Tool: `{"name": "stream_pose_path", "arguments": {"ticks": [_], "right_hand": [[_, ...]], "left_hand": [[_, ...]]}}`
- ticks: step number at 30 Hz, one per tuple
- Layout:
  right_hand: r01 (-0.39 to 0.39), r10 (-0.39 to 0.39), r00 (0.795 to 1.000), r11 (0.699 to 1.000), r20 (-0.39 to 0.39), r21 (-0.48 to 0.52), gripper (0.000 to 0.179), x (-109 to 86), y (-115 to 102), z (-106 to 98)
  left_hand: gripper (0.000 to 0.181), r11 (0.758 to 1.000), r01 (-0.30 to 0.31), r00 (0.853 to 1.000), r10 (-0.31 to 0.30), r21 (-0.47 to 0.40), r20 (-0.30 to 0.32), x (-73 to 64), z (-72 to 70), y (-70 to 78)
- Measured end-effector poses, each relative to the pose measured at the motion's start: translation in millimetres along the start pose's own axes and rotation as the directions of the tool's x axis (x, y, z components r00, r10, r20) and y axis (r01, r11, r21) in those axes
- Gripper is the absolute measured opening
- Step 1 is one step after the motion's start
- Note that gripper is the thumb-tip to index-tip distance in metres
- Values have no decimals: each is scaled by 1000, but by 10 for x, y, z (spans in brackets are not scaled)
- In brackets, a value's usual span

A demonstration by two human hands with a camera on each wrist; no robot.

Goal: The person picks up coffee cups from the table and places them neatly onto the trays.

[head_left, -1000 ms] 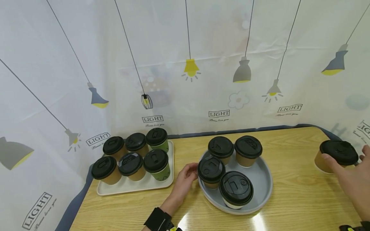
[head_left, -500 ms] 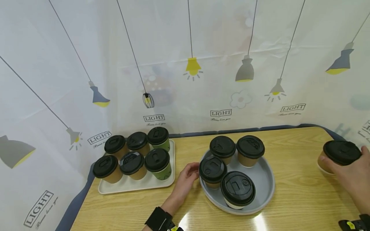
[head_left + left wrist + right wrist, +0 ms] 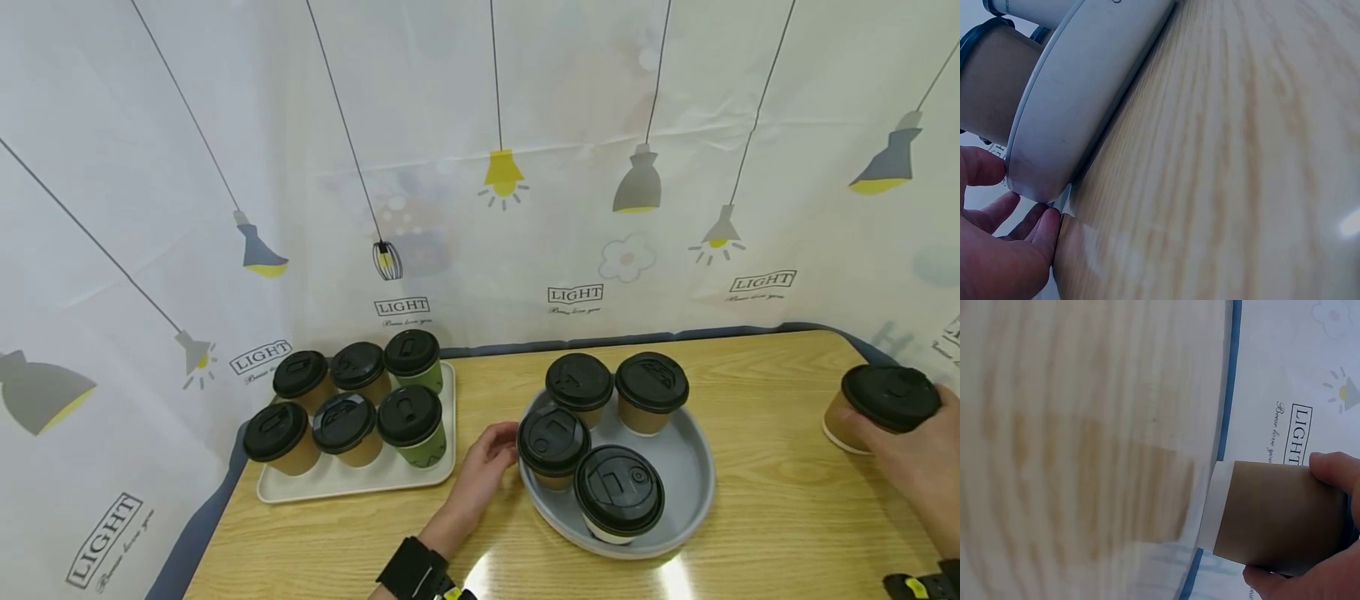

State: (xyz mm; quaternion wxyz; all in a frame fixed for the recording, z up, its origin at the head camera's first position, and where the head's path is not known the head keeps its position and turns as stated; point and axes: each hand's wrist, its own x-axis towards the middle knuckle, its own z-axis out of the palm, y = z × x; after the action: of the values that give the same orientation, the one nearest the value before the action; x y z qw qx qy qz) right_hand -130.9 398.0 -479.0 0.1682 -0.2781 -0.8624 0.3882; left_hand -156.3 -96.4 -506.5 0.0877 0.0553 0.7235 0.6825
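At the table's right side, my right hand [image 3: 915, 450] grips a brown paper cup [image 3: 1272, 515] with a black lid [image 3: 891, 397], thumb on one side and fingers on the other. The cup is upright, its white base right at the tabletop. My left hand [image 3: 483, 467] rests at the left side of a round grey tray [image 3: 693, 467], fingertips touching the outer wall near the rim, as the left wrist view shows. On that tray stand several black-lidded cups: two at the back, one at the left [image 3: 553, 446], and a larger white-based one [image 3: 618, 493] in front.
Left of the round tray lies a cream rectangular tray [image 3: 352, 492] bearing two rows of lidded cups, brown ones [image 3: 292, 457] and green ones [image 3: 423, 450] at its right end. A white curtain [image 3: 487, 233] printed with lamps hangs behind the wooden table [image 3: 765, 417].
My right hand has closed in on the brown cup, fingers now firmly around it. The left hand stays at the tray. The whole view has shifted slightly.
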Motion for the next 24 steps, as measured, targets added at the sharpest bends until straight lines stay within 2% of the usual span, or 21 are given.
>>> {"name": "stream_pose_path", "arguments": {"ticks": [7, 13, 20, 24], "right_hand": [[67, -67, 998, 996, -10, 59, 94, -101, -94, -62], [127, -128, 992, 991, 13, 38, 95, -217, -268, -93], [193, -197, 978, 979, 72, 64, 102, -411, -461, -94], [250, -260, 962, 962, 87, 109, 103, -528, -543, -79]], "left_hand": [[38, 1000, 12, 1000, -12, 5, 5, 9, -1, -9], [38, 1000, 9, 1000, -9, 10, 6, 8, -8, -20], [38, 1000, 22, 1000, -23, 14, 7, 10, -9, -13], [38, 1000, 18, 1000, -18, 16, 11, 18, -14, -21]]}}
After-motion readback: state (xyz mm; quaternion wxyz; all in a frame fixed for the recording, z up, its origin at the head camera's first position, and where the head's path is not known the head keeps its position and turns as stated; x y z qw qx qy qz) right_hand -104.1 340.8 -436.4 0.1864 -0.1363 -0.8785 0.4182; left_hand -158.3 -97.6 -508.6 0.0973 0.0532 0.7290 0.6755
